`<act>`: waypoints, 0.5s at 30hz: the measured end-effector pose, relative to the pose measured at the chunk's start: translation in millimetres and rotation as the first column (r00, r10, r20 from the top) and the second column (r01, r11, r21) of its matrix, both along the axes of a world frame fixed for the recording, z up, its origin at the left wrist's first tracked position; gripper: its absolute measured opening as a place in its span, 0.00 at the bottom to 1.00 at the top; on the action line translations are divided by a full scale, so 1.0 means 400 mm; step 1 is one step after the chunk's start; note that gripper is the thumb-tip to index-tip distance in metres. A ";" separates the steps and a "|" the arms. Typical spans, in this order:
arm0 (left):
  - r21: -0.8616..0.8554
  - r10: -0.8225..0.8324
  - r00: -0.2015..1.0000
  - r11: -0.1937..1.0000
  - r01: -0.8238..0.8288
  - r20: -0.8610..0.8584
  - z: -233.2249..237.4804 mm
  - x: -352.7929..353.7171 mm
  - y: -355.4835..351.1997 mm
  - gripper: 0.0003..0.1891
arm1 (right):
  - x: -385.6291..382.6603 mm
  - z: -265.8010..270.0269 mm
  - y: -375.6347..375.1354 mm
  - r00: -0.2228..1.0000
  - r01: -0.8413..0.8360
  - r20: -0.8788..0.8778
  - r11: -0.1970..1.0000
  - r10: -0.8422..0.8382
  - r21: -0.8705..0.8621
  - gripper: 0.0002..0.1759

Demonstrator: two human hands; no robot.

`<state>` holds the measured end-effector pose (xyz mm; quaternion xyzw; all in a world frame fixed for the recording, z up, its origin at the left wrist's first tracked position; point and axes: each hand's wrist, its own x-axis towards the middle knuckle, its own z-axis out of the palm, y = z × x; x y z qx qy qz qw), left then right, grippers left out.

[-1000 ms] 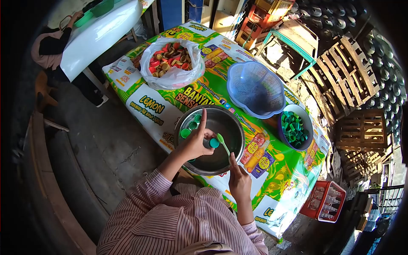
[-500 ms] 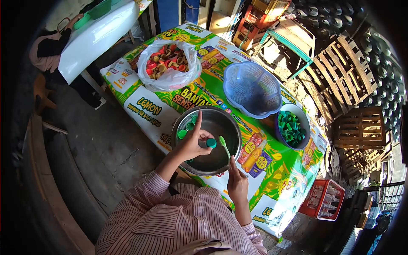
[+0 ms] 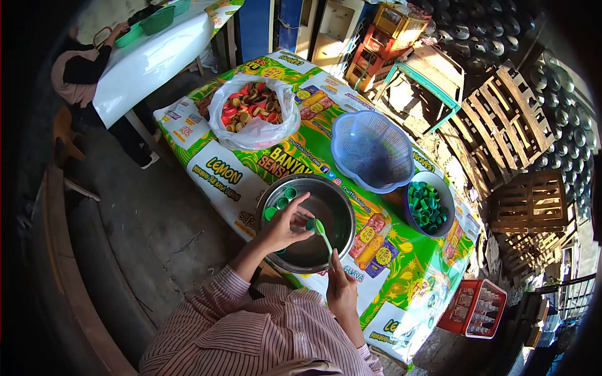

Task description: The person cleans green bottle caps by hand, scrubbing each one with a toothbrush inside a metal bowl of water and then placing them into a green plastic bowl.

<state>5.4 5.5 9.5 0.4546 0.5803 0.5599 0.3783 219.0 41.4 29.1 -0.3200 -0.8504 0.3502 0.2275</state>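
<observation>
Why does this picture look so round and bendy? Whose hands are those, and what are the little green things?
A small camera on a person's head took it, looking down, so the edges bend. There is no machine, just the person's own hands. The left hand pinches a green bottle cap over a metal bowl. The right hand holds a green brush against that cap. More green caps lie in the bowl. The table also holds a plastic bag of mixed caps, a blue basket and a dark bowl of green caps. Another person is far off.
</observation>
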 end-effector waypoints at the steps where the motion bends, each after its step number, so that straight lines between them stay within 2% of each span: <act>1: 0.021 0.033 0.999 0.999 -0.033 -0.007 0.002 0.006 0.002 0.47 | 0.000 -0.008 -0.005 0.998 0.006 0.056 0.999 -0.003 -0.054 0.26; 4: 0.071 0.122 0.992 0.990 -0.121 -0.013 -0.013 0.019 0.002 0.49 | -0.013 -0.022 -0.004 0.994 0.113 -0.005 0.993 -0.114 -0.031 0.30; 7: 0.113 0.185 0.982 0.977 -0.181 -0.033 -0.014 0.030 0.003 0.51 | -0.027 -0.003 -0.024 1.000 0.002 0.015 0.999 -0.003 0.037 0.30; 9: 0.078 0.185 0.983 0.980 -0.183 -0.018 -0.008 0.037 0.001 0.51 | -0.031 -0.018 -0.023 1.000 0.007 0.016 1.000 -0.007 0.029 0.30; 12: 0.108 0.205 0.978 0.974 -0.200 -0.047 -0.017 0.038 0.004 0.52 | -0.031 -0.027 -0.013 0.995 0.098 -0.035 0.994 -0.096 0.055 0.29; 15: 0.120 0.210 0.976 0.972 -0.203 -0.052 -0.024 0.041 0.002 0.52 | -0.025 -0.030 -0.024 0.997 0.072 0.021 0.997 -0.073 0.022 0.29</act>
